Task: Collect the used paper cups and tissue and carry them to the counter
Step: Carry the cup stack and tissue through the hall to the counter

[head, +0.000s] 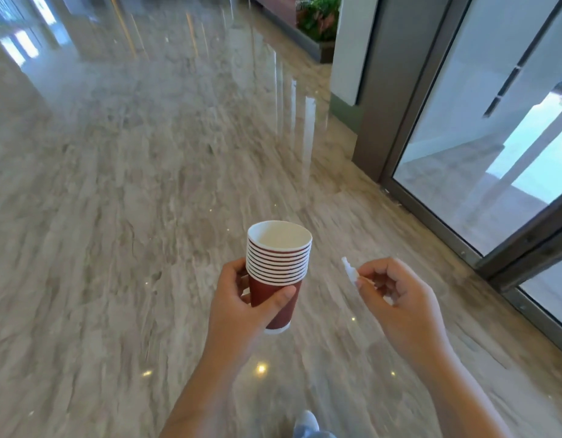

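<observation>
Paper cups (pixel 277 260): one nested stack, dark red with white rims, upright and tilting slightly, carried in mid-air at centre frame over a polished marble floor (pixel 115 184).

Left hand (pixel 238 311): gripped the lowest cup, thumb across its front and fingers curled round the far side.

Tissue (pixel 349 271): a small white scrap just right of the stack and apart from it, pinched at its lower end.

Right hand (pixel 399 301): thumb and forefinger closed on the tissue, the other fingers loosely curled.

Shoe (pixel 306 420): one toe showed at the bottom edge.

Planter (pixel 320 23): far end of the hall.

Glass door (pixel 478 153): metal-framed, along the right side.

Step, as judged: collecting appeared finished and the carry was in hand. No counter was in view.

Next move, as judged: walking on with the stack kept level, so the nested cups did not slip, and keeping a firm pinch on the light tissue until a surface came within reach.
</observation>
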The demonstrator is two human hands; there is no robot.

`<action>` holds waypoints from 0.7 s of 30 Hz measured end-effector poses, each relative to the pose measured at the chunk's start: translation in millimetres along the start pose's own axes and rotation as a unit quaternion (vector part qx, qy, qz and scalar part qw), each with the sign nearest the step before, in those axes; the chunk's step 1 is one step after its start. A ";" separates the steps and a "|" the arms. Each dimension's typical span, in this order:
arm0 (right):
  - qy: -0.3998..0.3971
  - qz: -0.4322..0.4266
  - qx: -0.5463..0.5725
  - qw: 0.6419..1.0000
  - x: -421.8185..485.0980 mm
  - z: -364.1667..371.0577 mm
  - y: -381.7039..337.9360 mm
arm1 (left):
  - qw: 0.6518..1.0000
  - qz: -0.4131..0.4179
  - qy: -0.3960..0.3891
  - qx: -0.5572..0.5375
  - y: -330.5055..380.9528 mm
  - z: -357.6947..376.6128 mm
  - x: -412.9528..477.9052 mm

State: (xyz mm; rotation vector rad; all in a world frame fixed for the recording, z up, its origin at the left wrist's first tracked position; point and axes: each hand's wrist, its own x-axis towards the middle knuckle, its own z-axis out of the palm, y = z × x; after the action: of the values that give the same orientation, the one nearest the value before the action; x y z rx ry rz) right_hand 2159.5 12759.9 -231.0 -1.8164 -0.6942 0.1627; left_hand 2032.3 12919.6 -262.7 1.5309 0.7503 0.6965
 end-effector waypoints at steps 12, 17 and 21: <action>-0.021 0.007 -0.004 1.000 246.3 110.2 22.2 | 0.999 -0.013 0.014 -0.026 -13.7 -2.7 255.5; -0.050 -0.016 -0.034 0.998 361.4 197.4 11.7 | 0.998 -0.021 0.023 -0.053 -18.9 -34.1 393.3; -0.065 -0.067 -0.050 0.994 448.2 258.3 -11.1 | 0.998 -0.020 0.017 -0.053 -8.1 -55.5 494.8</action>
State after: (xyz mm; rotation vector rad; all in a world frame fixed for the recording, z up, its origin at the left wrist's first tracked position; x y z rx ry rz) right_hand 2408.7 13213.0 -214.1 -1.8597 -0.9274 0.1603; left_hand 2288.9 13346.4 -263.1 1.4066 0.7555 0.7242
